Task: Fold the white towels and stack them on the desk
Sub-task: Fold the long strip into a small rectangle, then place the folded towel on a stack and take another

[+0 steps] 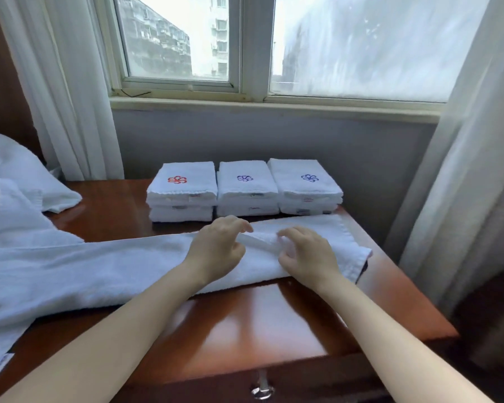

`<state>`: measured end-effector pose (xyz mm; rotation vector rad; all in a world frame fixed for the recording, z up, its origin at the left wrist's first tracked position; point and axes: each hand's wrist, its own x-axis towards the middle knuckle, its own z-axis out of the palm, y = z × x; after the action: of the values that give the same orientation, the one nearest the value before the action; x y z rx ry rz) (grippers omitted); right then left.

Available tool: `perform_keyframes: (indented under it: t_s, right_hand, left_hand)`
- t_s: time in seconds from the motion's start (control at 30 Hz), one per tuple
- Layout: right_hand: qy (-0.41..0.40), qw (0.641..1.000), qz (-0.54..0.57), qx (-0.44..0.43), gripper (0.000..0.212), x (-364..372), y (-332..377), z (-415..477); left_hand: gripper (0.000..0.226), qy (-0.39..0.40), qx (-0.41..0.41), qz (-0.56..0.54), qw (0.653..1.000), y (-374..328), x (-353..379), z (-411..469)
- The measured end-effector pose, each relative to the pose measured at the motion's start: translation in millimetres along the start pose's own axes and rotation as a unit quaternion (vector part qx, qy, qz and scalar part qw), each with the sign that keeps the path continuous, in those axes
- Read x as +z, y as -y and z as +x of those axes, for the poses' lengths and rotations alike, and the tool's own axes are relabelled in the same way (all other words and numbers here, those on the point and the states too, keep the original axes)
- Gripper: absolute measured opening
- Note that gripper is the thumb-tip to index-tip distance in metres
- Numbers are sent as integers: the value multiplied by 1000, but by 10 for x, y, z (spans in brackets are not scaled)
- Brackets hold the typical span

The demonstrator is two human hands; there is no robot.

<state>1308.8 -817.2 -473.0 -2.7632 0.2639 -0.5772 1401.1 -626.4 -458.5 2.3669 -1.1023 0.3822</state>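
Across the front of the glossy red-brown wooden desk [274,321] lay the long white terry towel [99,269], folded into a narrow strip, its left end hanging over the edge. The left hand [217,248] and the right hand [306,257] pinched a raised ridge of the soft looped cloth with curled fingers. The heavy hanging end could probably drag the strip sideways on the smooth varnish. Behind it stood three stacks of folded white towels [246,189].
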Motion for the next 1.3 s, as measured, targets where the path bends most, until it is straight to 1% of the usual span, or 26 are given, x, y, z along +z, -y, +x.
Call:
perform_keyframes:
  t_s: [0.1, 0.23, 0.37, 0.43, 0.5, 0.57, 0.63, 0.73, 0.8, 0.87, 0.93, 0.97, 1.03, 1.07, 1.13, 1.23, 1.3]
  right_hand:
    - [5, 1000, -14, 15, 38, -98, -187, -92]
    - [48, 999, 5, 6, 42, -234, -356, -146]
    - [114, 993, 0, 13, 51, -372, -487, -137]
    - [134, 991, -26, 8, 59, -408, -530, -95]
    - [143, 989, -38, 26, 66, -469, -583, -31]
    - [125, 990, -47, 49, 65, -559, -662, 65]
    - [69, 994, -63, 63, 58, -652, -743, 191]
    - [-15, 995, -61, 79, 47, -674, -860, 381]
    - [-39, 993, -57, 94, 47, -603, -918, 480]
    - [-49, 990, -73, 107, 50, -514, -945, 526]
    - [-70, 987, -110, 98, 52, -430, -949, 514]
    - [-90, 987, -109, 81, 51, -385, -933, 495]
    - [-112, 991, -62, 26, 42, -283, -860, 440]
    - [-98, 995, -36, 3, 35, -230, -810, 418]
    - [-30, 1000, -1, -1, 29, -121, -712, 410]
    - [87, 995, 11, 43, 38, 4, -654, 448]
    - [135, 988, -32, 61, 49, 60, -659, 443]
  left_hand:
    - [45, 43, 34, 25, 998, -180, 164, 128]
    - [48, 80, 54, 43, 994, -271, 312, 245]
    - [38, 90, 47, 43, 994, -285, 403, 332]
    - [31, 80, 34, 37, 996, -281, 414, 364]
    - [26, 71, 14, 21, 997, -264, 423, 399]
    - [23, 71, -24, -14, 997, -244, 418, 455]
    - [23, 73, -50, -39, 995, -221, 411, 548]
    - [24, 82, -46, -32, 995, -170, 422, 706]
    - [26, 81, -41, -12, 996, -133, 460, 786]
    - [30, 87, -19, 29, 996, -94, 536, 821]
    - [36, 95, -16, 56, 994, -57, 616, 819]
    - [37, 93, -24, 53, 994, -37, 641, 819]
    - [36, 72, -28, 33, 996, -9, 676, 824]
    - [35, 59, -24, 24, 998, -9, 691, 829]
    - [34, 32, -18, 7, 999, -28, 697, 828]
    - [29, -19, 26, 8, 999, -70, 680, 789]
    - [21, -46, 56, 12, 997, -80, 671, 759]
